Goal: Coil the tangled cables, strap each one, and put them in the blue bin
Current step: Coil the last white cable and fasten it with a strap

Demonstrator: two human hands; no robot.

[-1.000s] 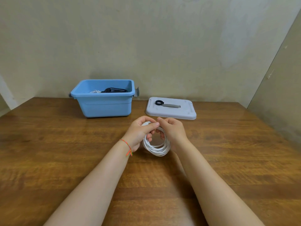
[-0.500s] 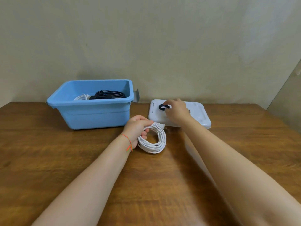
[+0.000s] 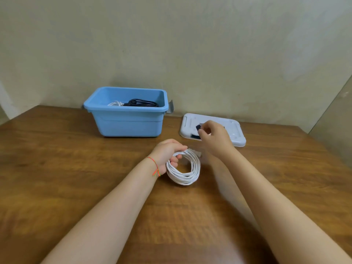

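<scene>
Glossy wood table [image 3: 76, 168] (plastic bin [image 3: 131, 122])

three cables [image 3: 183, 168] — one bin [image 3: 127, 121], one lid [image 3: 236, 133]

1. White cable [image 3: 183, 169]: coiled into a loose ring, unstrapped, near the table's middle
2. Dark strap [image 3: 198, 127]: blurred, over the white lid
3. Blue bin [image 3: 126, 121]: open, holding a black and a white cable

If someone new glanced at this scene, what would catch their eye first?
Probably the white cable coil at mid-table, gripped by the left hand. Next, the right hand pinching a dark strap over the white lid on the right. The blue bin at the back already holds black and white cables.
</scene>
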